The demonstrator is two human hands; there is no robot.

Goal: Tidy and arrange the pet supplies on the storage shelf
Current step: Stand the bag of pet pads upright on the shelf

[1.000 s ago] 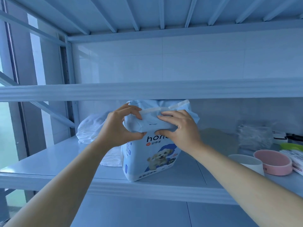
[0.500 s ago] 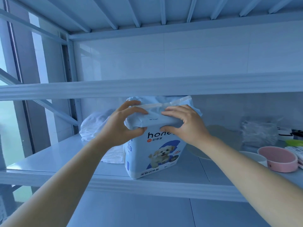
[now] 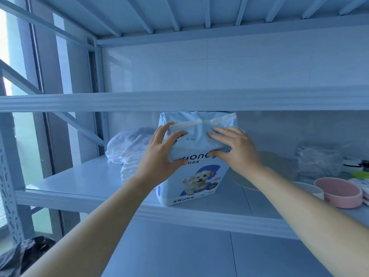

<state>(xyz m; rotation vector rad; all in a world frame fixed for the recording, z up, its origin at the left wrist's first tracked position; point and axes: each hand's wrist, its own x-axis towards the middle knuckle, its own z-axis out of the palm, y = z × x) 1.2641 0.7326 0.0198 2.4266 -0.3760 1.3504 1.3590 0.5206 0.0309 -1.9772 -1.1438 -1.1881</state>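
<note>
Pad pack stands upright on shelf, long axis vertical, top folded forward. Left hand clasps the fold's left end, thumb under; right hand pinches its right end. Pack sits straight ahead between them, both equally near. White cloth heap touches pack's left

Pale metal shelving stands against a tiled wall (bright window at left).

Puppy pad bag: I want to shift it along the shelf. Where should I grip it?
Probably its folded-over top, from the front, one hand each side: the bag stands upright at the front of the shelf, and the fold bulges enough to pinch.
</note>
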